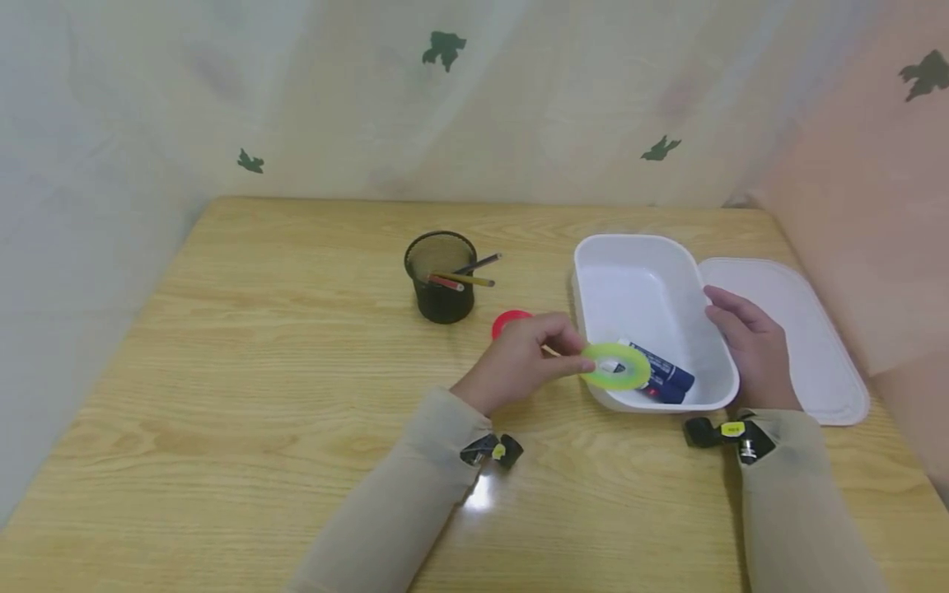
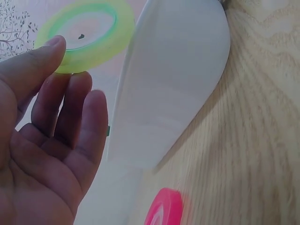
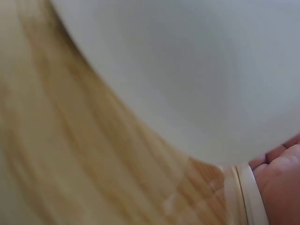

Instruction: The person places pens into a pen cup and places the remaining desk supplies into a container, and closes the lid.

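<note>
My left hand (image 1: 515, 362) pinches a yellow-green ring-shaped roll of tape (image 1: 633, 367) between thumb and fingers, over the near left rim of a white plastic container (image 1: 630, 284). In the left wrist view the roll (image 2: 123, 35) is held at its edge beside the container's outer wall (image 2: 173, 79). Two dark blue tubes (image 1: 670, 371) with white print lie inside, partly hidden by the roll. My right hand (image 1: 756, 350) rests along the container's right side, fingertips at the rim. The right wrist view shows only part of this hand (image 3: 283, 187).
A red roll of tape (image 1: 507, 319) lies left of the container, partly behind my left hand. Farther left stands a black mesh pencil cup (image 1: 445, 305) with several pencils (image 1: 474, 280). On the right, a white lid (image 1: 804, 329) lies flat on the wooden table (image 1: 259, 371).
</note>
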`<state>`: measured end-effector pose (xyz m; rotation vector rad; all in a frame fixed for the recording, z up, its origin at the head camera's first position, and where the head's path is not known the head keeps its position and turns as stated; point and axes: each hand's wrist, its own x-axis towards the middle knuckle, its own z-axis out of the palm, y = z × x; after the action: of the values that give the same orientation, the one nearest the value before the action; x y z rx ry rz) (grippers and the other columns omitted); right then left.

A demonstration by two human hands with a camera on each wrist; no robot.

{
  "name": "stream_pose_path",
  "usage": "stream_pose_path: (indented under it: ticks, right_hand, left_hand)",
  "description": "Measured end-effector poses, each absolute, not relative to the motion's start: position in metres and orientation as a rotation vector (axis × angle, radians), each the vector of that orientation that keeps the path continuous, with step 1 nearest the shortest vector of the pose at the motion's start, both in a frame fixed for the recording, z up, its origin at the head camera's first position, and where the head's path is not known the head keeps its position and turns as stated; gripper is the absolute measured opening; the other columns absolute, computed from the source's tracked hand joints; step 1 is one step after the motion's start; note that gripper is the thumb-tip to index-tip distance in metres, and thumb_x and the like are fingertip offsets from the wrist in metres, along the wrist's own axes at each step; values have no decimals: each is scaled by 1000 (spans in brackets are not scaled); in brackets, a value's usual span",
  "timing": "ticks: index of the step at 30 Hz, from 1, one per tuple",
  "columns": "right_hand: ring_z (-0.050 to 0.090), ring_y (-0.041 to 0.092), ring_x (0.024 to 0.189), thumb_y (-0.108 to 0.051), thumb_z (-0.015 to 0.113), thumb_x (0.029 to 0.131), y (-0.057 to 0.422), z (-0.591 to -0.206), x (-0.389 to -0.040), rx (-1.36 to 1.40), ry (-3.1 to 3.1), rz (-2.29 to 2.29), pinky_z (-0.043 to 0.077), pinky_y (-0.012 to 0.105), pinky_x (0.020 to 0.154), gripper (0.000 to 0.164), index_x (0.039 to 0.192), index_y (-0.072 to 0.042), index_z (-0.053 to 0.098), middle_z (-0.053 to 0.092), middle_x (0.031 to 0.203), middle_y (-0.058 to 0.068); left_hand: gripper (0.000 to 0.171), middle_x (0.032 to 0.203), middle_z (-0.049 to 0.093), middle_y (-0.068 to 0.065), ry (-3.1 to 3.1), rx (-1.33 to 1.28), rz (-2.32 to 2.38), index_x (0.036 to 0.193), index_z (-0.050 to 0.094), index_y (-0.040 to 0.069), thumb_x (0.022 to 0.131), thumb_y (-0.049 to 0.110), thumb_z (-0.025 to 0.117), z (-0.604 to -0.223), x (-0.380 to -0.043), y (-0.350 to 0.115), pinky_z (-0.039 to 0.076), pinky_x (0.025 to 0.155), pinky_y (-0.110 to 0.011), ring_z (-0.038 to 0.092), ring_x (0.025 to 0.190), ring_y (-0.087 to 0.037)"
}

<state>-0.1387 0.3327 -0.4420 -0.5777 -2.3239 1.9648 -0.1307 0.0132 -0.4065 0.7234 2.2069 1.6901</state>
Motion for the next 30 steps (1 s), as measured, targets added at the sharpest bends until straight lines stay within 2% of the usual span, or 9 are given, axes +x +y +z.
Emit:
stream_pose_path:
  ticks: [8, 21, 30]
  right_hand:
    - [47, 12, 134, -45, 71, 92, 330, -442, -139, -562, -2270, 2019, 49, 8, 82, 56, 143, -25, 58, 50, 150, -7]
    - [44, 14, 138, -45, 71, 92, 329, -442, -138, -591, -2256, 2027, 49, 10, 86, 56, 143, -26, 58, 48, 152, -8]
    - [45, 12, 135, -38, 70, 95, 331, -444, -138, -590, -2208, 2064, 49, 11, 88, 52, 143, -22, 58, 50, 150, -8]
  left_hand:
    - [13, 89, 69, 10, 2210, 710, 1660, 91, 69, 18, 86, 15, 81, -408, -128, 17, 55, 79, -22, 62, 84, -10]
    - [13, 90, 67, 10, 2223, 657, 1577, 94, 67, 20, 88, 21, 79, -408, -124, 23, 54, 77, -20, 60, 85, -11]
    - [14, 89, 66, 11, 2266, 645, 1555, 92, 66, 20, 88, 21, 80, -410, -121, 29, 53, 75, -20, 59, 83, -10]
